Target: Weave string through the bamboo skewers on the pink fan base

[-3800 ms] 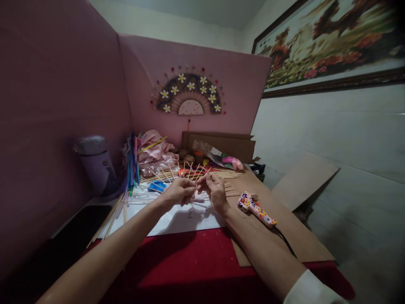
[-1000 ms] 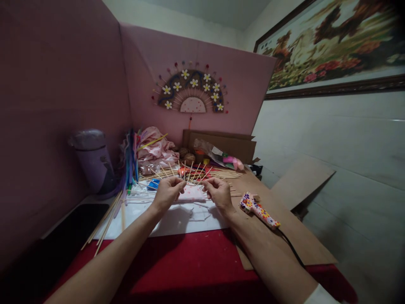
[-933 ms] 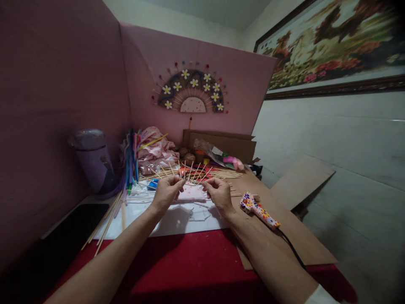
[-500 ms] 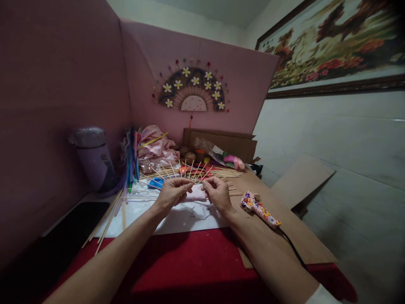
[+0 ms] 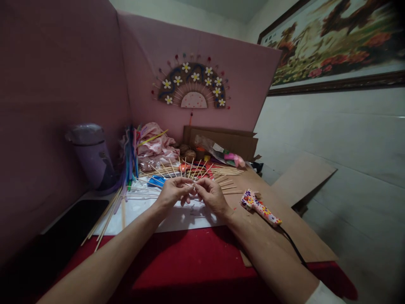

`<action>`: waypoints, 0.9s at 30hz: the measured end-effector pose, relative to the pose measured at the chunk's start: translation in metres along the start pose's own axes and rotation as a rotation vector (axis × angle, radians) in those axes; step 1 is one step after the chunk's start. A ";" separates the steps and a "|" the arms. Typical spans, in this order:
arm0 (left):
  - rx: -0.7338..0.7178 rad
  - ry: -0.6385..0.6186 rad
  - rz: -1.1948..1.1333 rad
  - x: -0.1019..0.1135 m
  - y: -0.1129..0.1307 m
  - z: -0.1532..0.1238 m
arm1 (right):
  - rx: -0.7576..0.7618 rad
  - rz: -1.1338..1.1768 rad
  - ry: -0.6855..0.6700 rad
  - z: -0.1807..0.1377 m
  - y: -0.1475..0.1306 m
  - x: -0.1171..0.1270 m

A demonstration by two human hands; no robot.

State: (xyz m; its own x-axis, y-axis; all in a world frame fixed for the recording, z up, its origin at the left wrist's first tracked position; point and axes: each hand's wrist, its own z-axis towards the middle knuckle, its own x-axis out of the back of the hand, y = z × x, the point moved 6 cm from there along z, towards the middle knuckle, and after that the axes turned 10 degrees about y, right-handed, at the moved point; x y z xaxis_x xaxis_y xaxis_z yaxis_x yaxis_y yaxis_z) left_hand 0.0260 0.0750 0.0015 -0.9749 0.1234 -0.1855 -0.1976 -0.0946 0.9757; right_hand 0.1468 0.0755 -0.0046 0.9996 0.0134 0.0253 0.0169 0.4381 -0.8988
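My left hand point(image 5: 175, 190) and my right hand point(image 5: 210, 195) meet over the middle of the table, thumbs and fingertips pinched close together. What sits between the fingertips is too small to make out. Just behind them, thin wooden sticks point(image 5: 189, 168) fan out in a half circle, their lower ends hidden by my hands. White paper point(image 5: 139, 217) lies beneath. To the right of my right hand, a flower-patterned glue gun point(image 5: 260, 207) with a black cord rests on a brown board point(image 5: 294, 236).
A fan decoration with white flowers point(image 5: 193, 82) hangs on the pink panel. Pink cloth point(image 5: 155, 141), coloured pipe cleaners point(image 5: 129, 156) and a pile of loose sticks point(image 5: 226, 170) lie behind. A purple canister point(image 5: 93, 162) stands left, loose sticks point(image 5: 104, 219) nearby. Red cloth point(image 5: 177, 261) covers the front.
My right hand has moved left, closing the gap to my left hand so the fingertips now meet. The view has shifted slightly; the glue gun stays on the board.
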 end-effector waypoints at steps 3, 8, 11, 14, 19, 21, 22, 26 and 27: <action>-0.009 0.041 -0.004 0.002 0.002 0.001 | 0.018 -0.081 -0.004 -0.001 0.000 0.000; -0.084 0.152 0.031 0.010 0.006 0.004 | 0.095 -0.357 0.183 0.003 -0.005 0.017; -0.139 0.194 0.015 0.012 0.009 0.003 | 0.100 -0.502 0.312 0.006 -0.007 0.029; -0.171 0.178 0.011 0.009 0.013 0.001 | 0.097 -0.629 0.301 0.008 -0.005 0.031; -0.241 0.115 -0.017 0.001 0.022 -0.005 | 0.076 -0.833 0.336 0.006 -0.004 0.033; -0.260 0.102 0.001 0.000 0.023 -0.006 | 0.097 -0.866 0.392 0.006 -0.008 0.037; -0.272 0.097 0.018 0.000 0.024 -0.007 | 0.155 -0.859 0.410 0.006 -0.014 0.038; -0.361 0.100 0.116 0.000 0.025 -0.008 | 0.510 -0.687 0.385 -0.003 -0.044 0.031; -0.384 0.103 0.154 0.000 0.025 -0.009 | 0.562 -0.646 0.354 -0.006 -0.049 0.028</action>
State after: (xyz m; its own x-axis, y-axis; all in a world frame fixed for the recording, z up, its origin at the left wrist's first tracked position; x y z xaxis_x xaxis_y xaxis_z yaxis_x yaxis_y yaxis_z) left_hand 0.0201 0.0639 0.0244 -0.9973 -0.0189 -0.0709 -0.0539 -0.4677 0.8822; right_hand 0.1745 0.0491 0.0377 0.7505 -0.6201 0.2286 0.6519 0.6377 -0.4104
